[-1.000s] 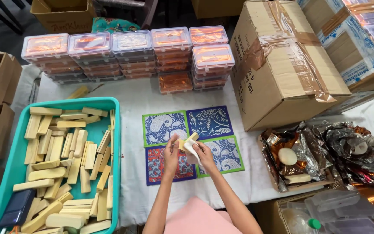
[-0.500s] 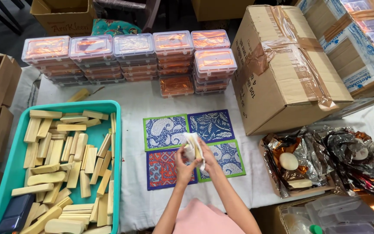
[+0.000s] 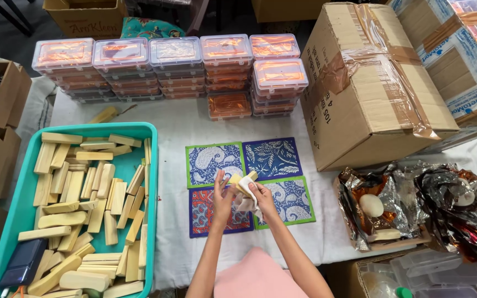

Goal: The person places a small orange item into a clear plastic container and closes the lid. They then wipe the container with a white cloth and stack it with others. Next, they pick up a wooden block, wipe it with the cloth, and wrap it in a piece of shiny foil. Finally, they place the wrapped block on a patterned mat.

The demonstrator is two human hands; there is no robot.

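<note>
Both hands meet over four patterned square mats [image 3: 271, 157] on the white tablecloth. My left hand [image 3: 221, 197] and my right hand [image 3: 261, 197] hold a pale yellow bar [image 3: 237, 181] between them. A white cloth [image 3: 246, 194] is wrapped around the bar's lower part, under my right fingers. The bar's two ends stick out above the cloth.
A teal tray [image 3: 22, 205] at the left holds several pale yellow bars and a dark blue block. Stacks of clear plastic boxes [image 3: 172, 66] line the back. A large taped cardboard box [image 3: 371, 83] stands at the right, with crumpled foil [image 3: 415, 198] in front.
The bar has been turned in the cloth between the hands; half a second ago the cloth covered most of it, now its yellow ends show again. The hands stay over the mats.
</note>
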